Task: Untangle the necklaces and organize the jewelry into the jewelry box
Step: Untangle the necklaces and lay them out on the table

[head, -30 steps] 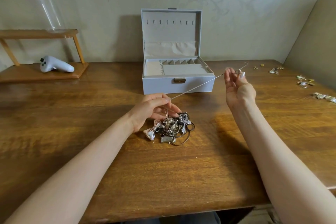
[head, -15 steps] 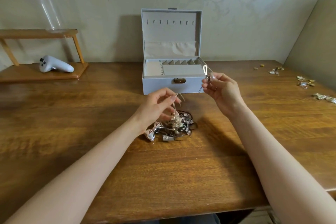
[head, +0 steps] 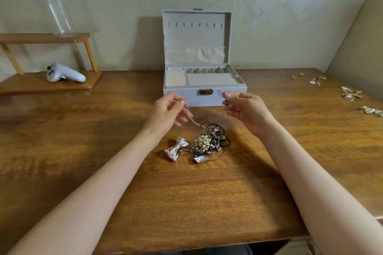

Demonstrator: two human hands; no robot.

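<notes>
Silver chain pinched in fingers of left hand and right hand, over tangle, near jewelry box front.

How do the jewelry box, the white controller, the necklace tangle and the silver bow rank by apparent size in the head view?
1. jewelry box, clearly largest.
2. necklace tangle and white controller look about alike; the tangle lies nearer the camera, so I leave them unranked.
3. silver bow, smallest.
</notes>
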